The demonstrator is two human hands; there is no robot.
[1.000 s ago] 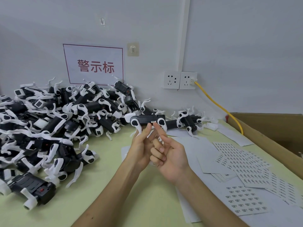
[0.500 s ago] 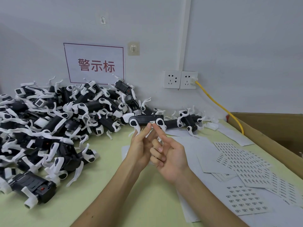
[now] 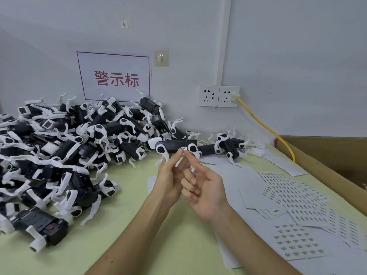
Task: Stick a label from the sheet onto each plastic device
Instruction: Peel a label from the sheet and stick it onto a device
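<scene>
A black plastic device (image 3: pixel 174 145) with white wheels and legs is held up above the green table (image 3: pixel 123 225) at centre. My left hand (image 3: pixel 168 179) holds it from below with its fingertips. A small white label (image 3: pixel 184 148) sits on the device's lower edge. My right hand (image 3: pixel 206 189) presses its straight index fingertip at that label, its other fingers curled. Label sheets (image 3: pixel 297 243) lie on the table at the right, with more sheets (image 3: pixel 294 193) overlapping behind them.
A big pile of similar black and white devices (image 3: pixel 69 147) fills the left of the table up to the wall. Two more devices (image 3: pixel 228 145) lie behind my hands. A cardboard box (image 3: pixel 327 155) stands at the right. A yellow cable (image 3: pixel 264 126) runs from the wall socket (image 3: pixel 228 96).
Both hands and the device have stayed almost in place. My right index fingertip keeps to the label on the device.
</scene>
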